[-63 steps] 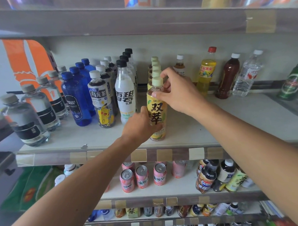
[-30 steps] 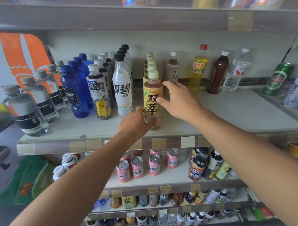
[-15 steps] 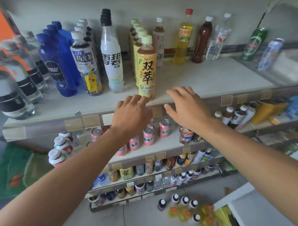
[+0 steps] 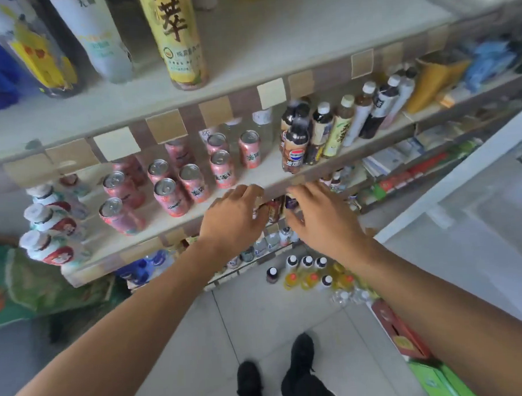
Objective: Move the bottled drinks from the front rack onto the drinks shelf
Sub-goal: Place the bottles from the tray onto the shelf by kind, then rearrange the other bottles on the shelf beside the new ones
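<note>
The yellow tea bottle [image 4: 178, 36] stands upright near the front edge of the drinks shelf [image 4: 292, 46], to the right of a white bottle [image 4: 97, 37] and a bottle with a yellow cartoon label [image 4: 41, 60]. My left hand [image 4: 234, 220] and my right hand [image 4: 320, 219] hang empty in front of the lower shelves, fingers loosely spread, well below the tea bottle. A cluster of bottled drinks [image 4: 311, 275] with white and dark caps stands on the floor beneath my hands.
Pink cans [image 4: 175, 183] fill the shelf under the drinks shelf, with dark and green bottles [image 4: 325, 132] to their right and white-capped bottles [image 4: 46, 234] at the left. A white counter edge [image 4: 462, 171] runs at the right. My black shoes [image 4: 276, 373] stand on grey floor tiles.
Both hands let go of the yellow tea bottle and dropped from the drinks shelf to the lower shelves. The view tilted down toward the floor.
</note>
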`<control>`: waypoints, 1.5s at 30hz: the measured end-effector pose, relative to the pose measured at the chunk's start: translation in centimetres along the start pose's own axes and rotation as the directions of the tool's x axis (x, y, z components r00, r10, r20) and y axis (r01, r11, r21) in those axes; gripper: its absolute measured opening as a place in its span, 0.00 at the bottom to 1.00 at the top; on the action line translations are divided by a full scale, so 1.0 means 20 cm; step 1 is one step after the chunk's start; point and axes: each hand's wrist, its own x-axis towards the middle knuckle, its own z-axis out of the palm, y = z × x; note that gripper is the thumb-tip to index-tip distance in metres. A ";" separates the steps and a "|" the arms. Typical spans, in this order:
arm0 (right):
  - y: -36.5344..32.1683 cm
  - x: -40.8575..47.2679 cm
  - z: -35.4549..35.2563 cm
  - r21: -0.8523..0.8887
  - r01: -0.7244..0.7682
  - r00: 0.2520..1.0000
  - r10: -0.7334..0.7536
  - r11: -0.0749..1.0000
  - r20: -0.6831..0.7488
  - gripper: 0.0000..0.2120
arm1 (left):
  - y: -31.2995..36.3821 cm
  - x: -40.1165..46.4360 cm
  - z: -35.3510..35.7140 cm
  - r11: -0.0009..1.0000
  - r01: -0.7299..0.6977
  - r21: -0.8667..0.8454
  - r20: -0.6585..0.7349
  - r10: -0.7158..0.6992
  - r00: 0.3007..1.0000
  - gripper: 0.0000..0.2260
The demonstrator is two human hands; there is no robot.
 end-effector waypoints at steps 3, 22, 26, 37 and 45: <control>0.13 -0.07 0.18 0.067 -0.084 0.995 0.080 0.994 0.051 0.18 | 0.03 0.03 0.21 0.998 0.063 -0.028 0.096 -0.060 0.994 0.14; 0.59 -0.58 2.28 0.160 -0.426 0.810 0.296 0.891 0.506 0.21 | -0.74 0.01 2.19 0.955 0.292 -0.050 0.556 -0.216 0.803 0.14; 0.64 -0.59 2.74 0.159 -0.468 0.771 0.313 0.869 0.555 0.19 | -0.96 -0.02 2.56 0.945 0.321 -0.063 0.571 -0.230 0.788 0.15; 0.70 -0.37 3.61 0.126 -0.448 0.820 0.351 0.885 0.453 0.24 | -1.32 -0.08 3.13 0.902 0.412 -0.127 0.521 -0.293 0.802 0.10; 0.76 -0.31 3.79 -0.021 -0.424 0.809 0.389 0.905 0.441 0.16 | -1.43 -0.13 3.20 0.856 0.490 -0.163 0.528 -0.344 0.776 0.09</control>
